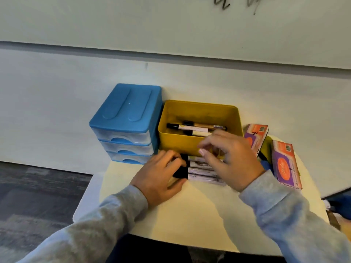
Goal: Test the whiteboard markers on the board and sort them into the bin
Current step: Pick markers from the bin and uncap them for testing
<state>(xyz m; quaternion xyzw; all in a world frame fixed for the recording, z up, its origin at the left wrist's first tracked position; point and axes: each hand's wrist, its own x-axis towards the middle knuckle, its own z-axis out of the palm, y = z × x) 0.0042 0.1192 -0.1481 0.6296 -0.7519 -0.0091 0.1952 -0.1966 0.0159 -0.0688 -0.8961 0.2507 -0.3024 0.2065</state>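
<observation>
1. Your left hand sits at 7 o'clock of the yellow bin, fingers curled over the black caps of the marker row. It looks like a hold on the cap ends, but exactly which marker it grips is hidden.
2. Your right hand hovers over the same row at 5 o'clock of the bin, fingers loosely bent, thumb out. Cannot tell if it pinches anything; nothing shows in it.
3. Task things: untested markers lie side by side on the table, just in front of the bin. About three markers in the bin already. Whiteboard at 12 o'clock, scribbles at top.
4. Step in hand, my read: picking the next marker off the row.
5. Do it well: steady the row with the left so neighbours don't roll, lift one barrel only with the right.
6. Pull the cap straight off, keep it in the left hand, don't drop it on the table.
7. Stroke on a bare patch of board, away from old marks, so the result reads.
8. Recap fully before binning.
9. Blue drawer unit at 9 o'clock, eraser boxes at 3 o'clock: leave them.
</observation>
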